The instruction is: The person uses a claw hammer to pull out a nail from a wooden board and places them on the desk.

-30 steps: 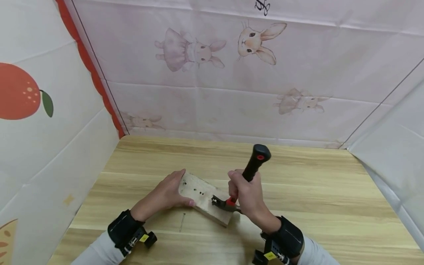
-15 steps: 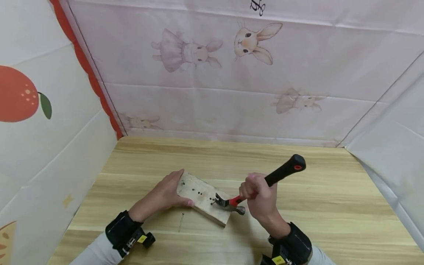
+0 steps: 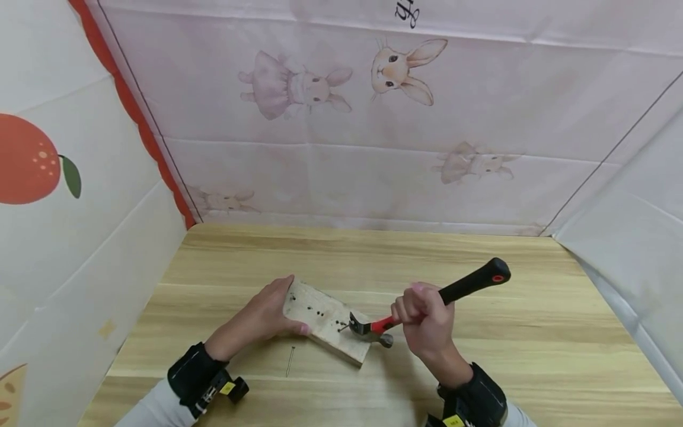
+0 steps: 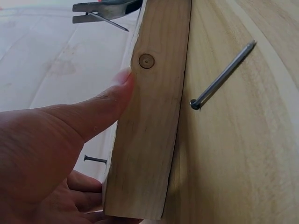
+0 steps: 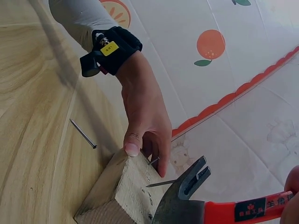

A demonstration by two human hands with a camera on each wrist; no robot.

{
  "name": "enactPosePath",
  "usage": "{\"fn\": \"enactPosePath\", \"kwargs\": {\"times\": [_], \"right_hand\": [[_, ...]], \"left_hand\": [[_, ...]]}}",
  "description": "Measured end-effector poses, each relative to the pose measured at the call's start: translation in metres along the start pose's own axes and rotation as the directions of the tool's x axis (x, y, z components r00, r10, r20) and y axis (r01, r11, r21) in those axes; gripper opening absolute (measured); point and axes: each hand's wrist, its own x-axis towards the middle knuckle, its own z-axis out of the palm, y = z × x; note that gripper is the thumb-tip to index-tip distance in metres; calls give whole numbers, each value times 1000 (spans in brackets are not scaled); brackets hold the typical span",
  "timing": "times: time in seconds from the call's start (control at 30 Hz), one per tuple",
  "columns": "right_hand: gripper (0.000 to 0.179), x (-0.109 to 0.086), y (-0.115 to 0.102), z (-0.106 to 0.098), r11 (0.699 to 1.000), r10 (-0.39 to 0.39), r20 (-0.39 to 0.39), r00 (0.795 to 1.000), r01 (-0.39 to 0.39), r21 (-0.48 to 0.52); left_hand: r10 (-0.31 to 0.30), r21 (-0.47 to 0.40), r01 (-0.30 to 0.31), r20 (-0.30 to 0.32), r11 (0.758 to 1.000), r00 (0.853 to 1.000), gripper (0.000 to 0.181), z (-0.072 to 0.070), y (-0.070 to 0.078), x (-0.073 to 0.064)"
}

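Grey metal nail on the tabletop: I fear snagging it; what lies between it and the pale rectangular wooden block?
Only bare wood-grained tabletop separates nail from block in the left wrist view.

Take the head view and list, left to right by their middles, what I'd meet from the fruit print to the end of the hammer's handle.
Fruit print → left strap → left hand → loose nail → block → hammer head → right hand → handle end.
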Motion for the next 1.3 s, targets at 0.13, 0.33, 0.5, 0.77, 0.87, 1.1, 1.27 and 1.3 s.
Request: {"fn": "enactPosePath", "kwargs": {"times": [0.13, 0.33, 0.5, 0.77, 0.87, 1.1, 1.27, 1.3], "right_hand": [[39, -2, -1, -2, 1000, 3, 5, 1000, -3, 16], [38, -3, -8, 0, 1000, -12, 32, 999, 12, 11], [37, -1, -15, 5, 999, -35, 50, 998, 35, 16], [36, -2, -19, 17, 998, -58, 97, 994, 56, 33], [36, -2, -19, 19, 997, -74, 123, 990, 69, 45], [36, -4, -21, 20, 998, -63, 132, 989, 60, 26], [36, -6, -23, 19, 999, -50, 128, 990, 51, 1], [36, -6, -23, 19, 999, -49, 128, 991, 50, -4]], "left_hand": [[-1, 29, 1, 0, 1000, 1000, 126, 1, 2, -2], [44, 172, -33, -64, 985, 997, 121, 1, 15, -9], [233, 187, -196, -200, 963, 952, 88, -1, 37, -17], [566, 29, -581, -270, 813, 779, 28, 9, 57, -23], [599, -28, -623, -248, 782, 762, 21, 11, 62, -23], [637, -23, -661, -242, 750, 732, 8, 17, 69, -21], [669, 8, -690, -253, 724, 699, 5, 19, 71, -20], [677, 14, -698, -255, 716, 690, 4, 19, 72, -20]]}}
